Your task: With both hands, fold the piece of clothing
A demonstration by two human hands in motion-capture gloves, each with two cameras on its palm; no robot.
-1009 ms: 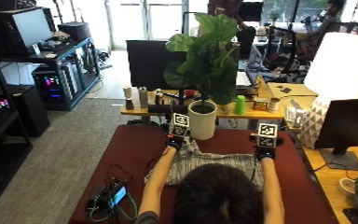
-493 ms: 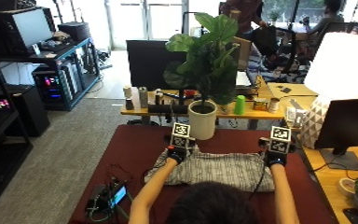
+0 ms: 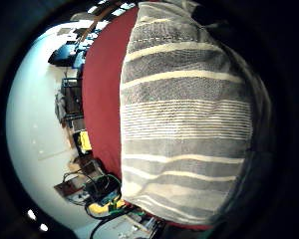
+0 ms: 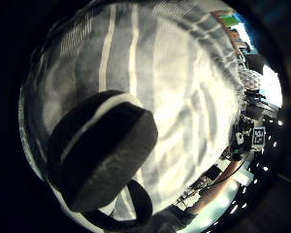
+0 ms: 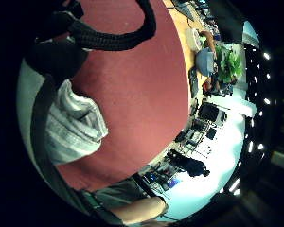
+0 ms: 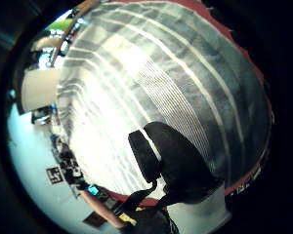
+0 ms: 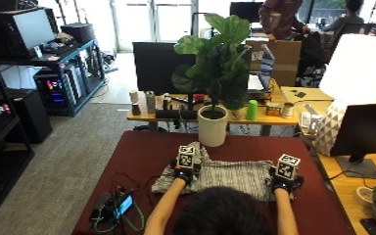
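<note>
Both hands on striped garment (image 7: 230, 174).
Left hand (image 7: 185, 172) and right hand (image 7: 282, 182) each grip an end on the red table (image 7: 142, 156).

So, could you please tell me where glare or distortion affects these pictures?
Outside view: the lamp and back windows glare white. Palm views: all bulge, ringed in black; the striped cloth curves strongly, and the left thumb side view washes out on it.
</note>
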